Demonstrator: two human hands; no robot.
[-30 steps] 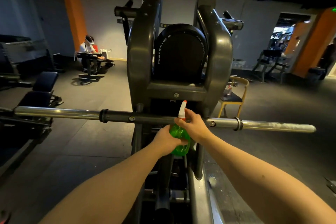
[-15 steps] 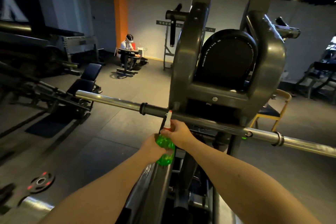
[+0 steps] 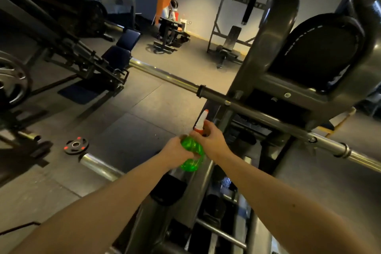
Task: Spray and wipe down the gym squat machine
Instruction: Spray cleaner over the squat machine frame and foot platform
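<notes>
Left grip [image 3: 175, 151] clamped round the body of the green spray bottle [image 3: 192, 158]. Right grip [image 3: 208, 136] closed on the bottle's neck, just under the white, red-tipped nozzle [image 3: 201, 119]. Bottle tilted, with the nozzle pointing up and away from both grips toward the squat machine's crossbar [image 3: 257, 112], near it. Squat machine frame [image 3: 266, 47] and black pad [image 3: 321, 51] rise beyond and right of the grips. Small weight plate [image 3: 76, 145] on the floor, well left of the left grip.
</notes>
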